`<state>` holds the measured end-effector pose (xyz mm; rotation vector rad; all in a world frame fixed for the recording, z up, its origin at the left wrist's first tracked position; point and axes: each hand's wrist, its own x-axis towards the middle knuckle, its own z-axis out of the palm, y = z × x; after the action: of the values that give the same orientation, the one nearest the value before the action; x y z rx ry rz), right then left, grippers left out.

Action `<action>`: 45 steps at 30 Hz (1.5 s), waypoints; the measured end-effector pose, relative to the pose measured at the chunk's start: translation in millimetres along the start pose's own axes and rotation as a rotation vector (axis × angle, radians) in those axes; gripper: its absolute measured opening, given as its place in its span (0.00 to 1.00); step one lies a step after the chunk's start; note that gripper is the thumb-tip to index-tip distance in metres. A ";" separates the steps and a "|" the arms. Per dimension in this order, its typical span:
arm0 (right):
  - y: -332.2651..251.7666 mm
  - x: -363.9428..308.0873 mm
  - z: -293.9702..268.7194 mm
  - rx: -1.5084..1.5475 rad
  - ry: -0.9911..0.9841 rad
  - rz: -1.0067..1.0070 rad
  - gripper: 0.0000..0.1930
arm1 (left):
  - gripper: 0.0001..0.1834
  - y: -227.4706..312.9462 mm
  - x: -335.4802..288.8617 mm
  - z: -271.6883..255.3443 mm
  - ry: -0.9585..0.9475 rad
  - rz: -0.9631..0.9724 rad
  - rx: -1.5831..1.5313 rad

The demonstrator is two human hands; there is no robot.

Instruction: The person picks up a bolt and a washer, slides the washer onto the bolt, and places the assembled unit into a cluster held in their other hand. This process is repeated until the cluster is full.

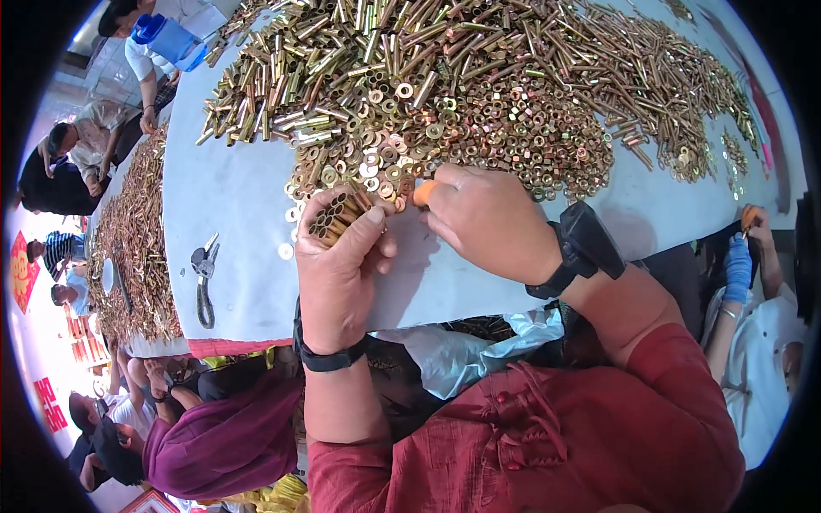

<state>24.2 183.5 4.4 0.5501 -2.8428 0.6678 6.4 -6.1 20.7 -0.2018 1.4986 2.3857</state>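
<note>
My left hand (342, 274) is closed around a bundle of short gold-coloured metal tubes (333, 219), their open ends facing up and to the left. Just to its right, my right hand (496, 224) reaches to the near edge of a heap of flat washers (389, 158). An orange finger cover (422, 193) sits on one of its fingertips, close beside the tubes. The fingers of that hand are bent together, and whatever is between them is too small or hidden to make out.
Beyond the washers lie piles of hex nuts (547, 137) and loose metal tubes (410, 43) on a pale tabletop (248, 197). Keys (204, 269) lie at the left. Other people work around the tables, one person's wrapped hand (753, 224) at the right. A blue jug (171, 41) stands far left.
</note>
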 end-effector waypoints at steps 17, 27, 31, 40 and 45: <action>19.7 -12.6 -33.4 1.204 -0.121 0.455 0.10 | 0.11 -28.3 6.2 22.2 -0.185 0.287 0.823; 23.0 -13.4 -23.9 0.613 0.132 0.106 0.12 | 0.11 -15.7 1.8 27.1 -0.181 0.081 0.540; 25.8 -5.6 -27.1 0.565 0.138 0.059 0.12 | 0.12 -12.0 0.3 18.1 -0.125 0.022 0.324; 17.7 -7.8 -17.6 -0.103 -0.031 0.051 0.11 | 0.14 -11.0 2.3 5.5 -0.076 0.188 0.463; 18.1 -13.4 -29.5 -0.055 0.020 0.119 0.12 | 0.10 -5.2 2.9 2.3 -0.072 0.151 0.539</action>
<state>31.8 216.2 20.1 0.3655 -2.8837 0.6087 5.6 -1.4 16.5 0.1243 2.1094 1.9670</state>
